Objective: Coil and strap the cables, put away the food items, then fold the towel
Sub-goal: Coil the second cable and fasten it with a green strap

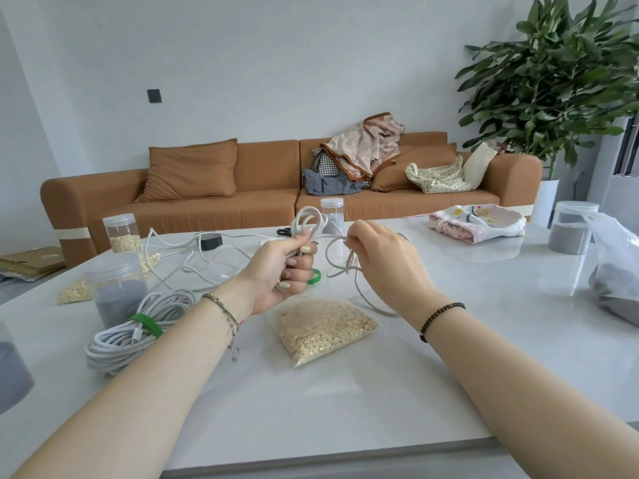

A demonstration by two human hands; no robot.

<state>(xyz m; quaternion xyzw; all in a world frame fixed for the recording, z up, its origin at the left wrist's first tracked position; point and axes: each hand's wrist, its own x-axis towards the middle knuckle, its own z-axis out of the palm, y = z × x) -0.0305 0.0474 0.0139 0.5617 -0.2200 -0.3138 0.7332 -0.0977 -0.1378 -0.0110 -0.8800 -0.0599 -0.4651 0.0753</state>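
Observation:
My left hand [283,271] grips a bunch of loops of a white cable [308,219] above the table. My right hand [377,257] pinches the same cable's loose run, which trails down to the table at the right. A green strap [315,277] lies just behind my left hand. A coiled grey cable [121,340] bound with a green strap [147,324] lies at the left. A clear bag of oats [323,328] rests under my hands. A folded pink and white towel [477,223] lies at the far right.
Jars of oats [122,233] and grey grains [116,288] stand at the left, another jar [572,226] at the right beside a plastic bag [619,271]. More white cable [179,257], a dark adapter [211,240] and scissors [287,231] lie behind. A sofa [262,188] stands beyond the table.

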